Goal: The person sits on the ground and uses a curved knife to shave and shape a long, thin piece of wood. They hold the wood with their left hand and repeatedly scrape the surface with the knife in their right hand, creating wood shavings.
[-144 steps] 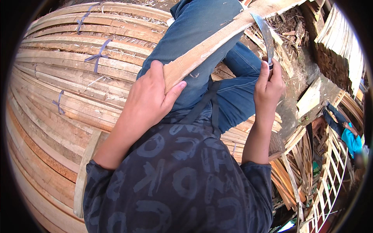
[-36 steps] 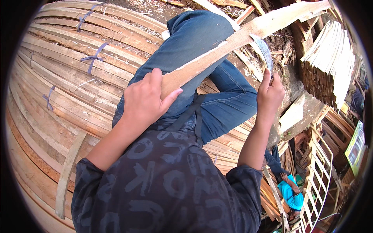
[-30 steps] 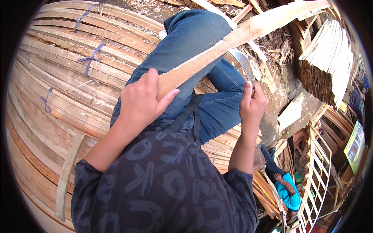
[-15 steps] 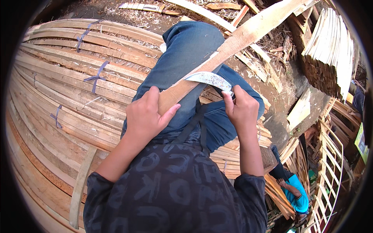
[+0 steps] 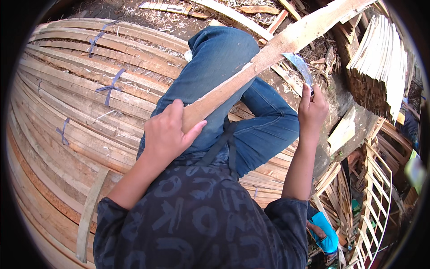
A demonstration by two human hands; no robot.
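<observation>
A long wooden plank (image 5: 268,53) lies slantwise over my thigh, its near end by my waist and its far end at the upper right. My left hand (image 5: 168,131) is closed round the near end, thumb on top. My right hand (image 5: 312,110) is raised to the right of my knee, its fingers wrapped round the handle of a sickle (image 5: 299,68). The curved blade points up and left, its tip close to the plank's right edge. Most of the handle is hidden in my fist.
Bundles of long wooden strips (image 5: 89,76), tied with purple strings (image 5: 109,87), spread across the left. At the upper right stands a stack of pale thin boards (image 5: 380,54). A wooden lattice frame (image 5: 371,215) and a person in a turquoise shirt (image 5: 326,233) are at the lower right.
My right hand has moved away from me and to the right, carrying the sickle from the plank's near part to farther along its edge. My left hand keeps its hold.
</observation>
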